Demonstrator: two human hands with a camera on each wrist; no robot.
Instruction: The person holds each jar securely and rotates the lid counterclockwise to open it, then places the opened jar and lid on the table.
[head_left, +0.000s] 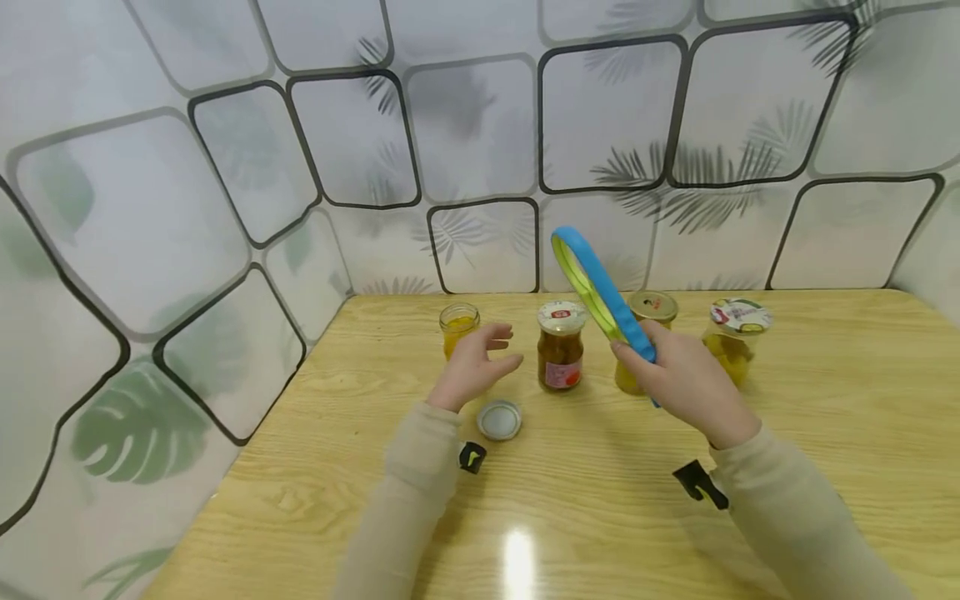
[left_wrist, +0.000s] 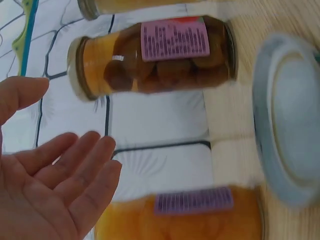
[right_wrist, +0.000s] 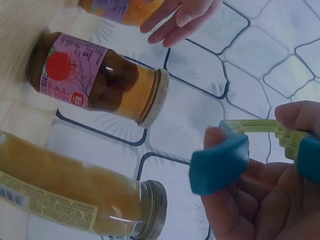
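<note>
My right hand (head_left: 693, 383) grips a blue and green jar opener (head_left: 611, 300), its looped end raised and tilted up to the left. In the right wrist view the opener's blue end (right_wrist: 220, 165) shows between the fingers. With fingers loosely spread, my left hand (head_left: 476, 367) hovers beside a lidless jar of orange-yellow fruit (head_left: 454, 321), holding nothing. A loose metal lid (head_left: 499, 420) lies on the table near the left wrist. Between the hands stands a lidded jar of dark fruit (head_left: 560, 346) with a pink label.
A lidded jar of pale yellow contents (head_left: 652, 307) stands partly hidden behind the opener and right hand. Further right is a jar of yellow fruit (head_left: 731, 350) with a patterned lid. The wooden table (head_left: 315, 467) meets a patterned wall (head_left: 480, 125) at the back.
</note>
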